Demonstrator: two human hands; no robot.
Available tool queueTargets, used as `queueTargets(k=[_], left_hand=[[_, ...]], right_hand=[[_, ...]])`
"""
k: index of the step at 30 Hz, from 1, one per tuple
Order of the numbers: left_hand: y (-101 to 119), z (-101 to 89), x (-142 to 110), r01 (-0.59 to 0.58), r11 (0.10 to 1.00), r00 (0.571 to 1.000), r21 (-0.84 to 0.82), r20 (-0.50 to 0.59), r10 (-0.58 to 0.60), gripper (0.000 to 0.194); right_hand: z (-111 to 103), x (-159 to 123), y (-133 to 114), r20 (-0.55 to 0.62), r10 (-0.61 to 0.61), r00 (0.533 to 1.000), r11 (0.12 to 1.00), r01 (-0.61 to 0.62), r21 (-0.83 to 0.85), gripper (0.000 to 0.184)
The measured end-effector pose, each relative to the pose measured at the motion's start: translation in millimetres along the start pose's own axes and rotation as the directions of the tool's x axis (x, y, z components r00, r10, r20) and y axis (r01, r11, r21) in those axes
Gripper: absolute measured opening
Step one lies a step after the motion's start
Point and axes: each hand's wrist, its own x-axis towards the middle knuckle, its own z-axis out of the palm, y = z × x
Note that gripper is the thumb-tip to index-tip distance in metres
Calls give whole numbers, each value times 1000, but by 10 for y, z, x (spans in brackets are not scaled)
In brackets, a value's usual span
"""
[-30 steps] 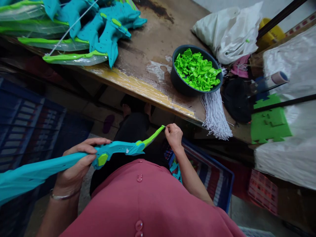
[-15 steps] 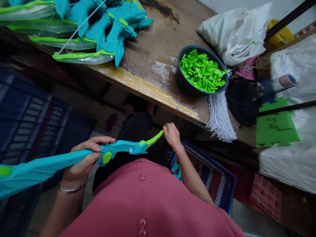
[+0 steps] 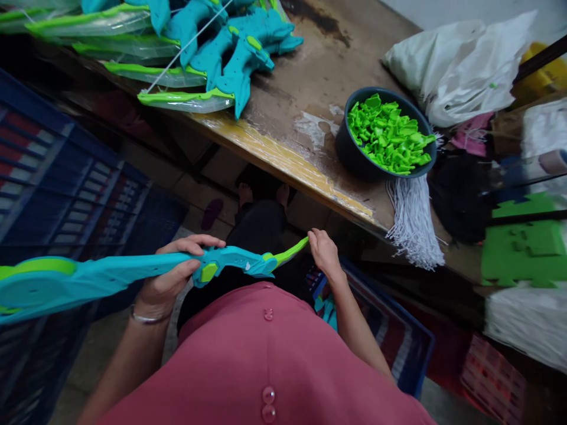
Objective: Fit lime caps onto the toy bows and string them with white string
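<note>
A long teal plastic toy bow [image 3: 128, 273] with lime-green parts lies across the front of my body, its left end cut off by the picture's edge. My left hand [image 3: 177, 270] is wrapped around its teal middle, thumb and fingers on both sides, beside a green hexagonal inset. At the other end, my right hand [image 3: 324, 252] pinches the tip of the thin green limb [image 3: 290, 252]. Whether a string or small piece is also in those fingertips is hidden.
Several teal-and-green toy bows [image 3: 243, 62] are piled on the wooden table [image 3: 305, 77]. A dark bowl [image 3: 354, 159] of small green pieces stands near a bundle of white strings [image 3: 414, 221]. Blue crates [image 3: 84, 177] stand left; another crate [image 3: 411, 336] sits low at right.
The camera view has shifted, so the table and its contents sit further right. The bow's left end has risen slightly and shows more green; both hands keep their places on it.
</note>
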Motion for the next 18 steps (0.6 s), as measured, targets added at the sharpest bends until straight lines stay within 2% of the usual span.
queueTargets(k=[8, 13, 15, 18], left_hand=[[-56, -29, -48, 22, 999, 999, -33, -46, -24, 12], [-62, 41, -25, -5, 996, 1000, -94, -18, 3, 13], [-64, 55, 6, -1, 993, 1000, -117, 22, 3, 14], [-62, 78, 27, 20, 987, 1000, -158, 20, -17, 18]], right_hand=[[79, 34, 118, -54, 16, 998, 993, -9, 118, 46], [12, 116, 107, -56, 10, 998, 974, 3, 228, 62], [-41, 186, 81, -50, 9, 999, 966, 4, 257, 60], [-106, 270, 71, -27, -26, 999, 954, 33, 298, 49]])
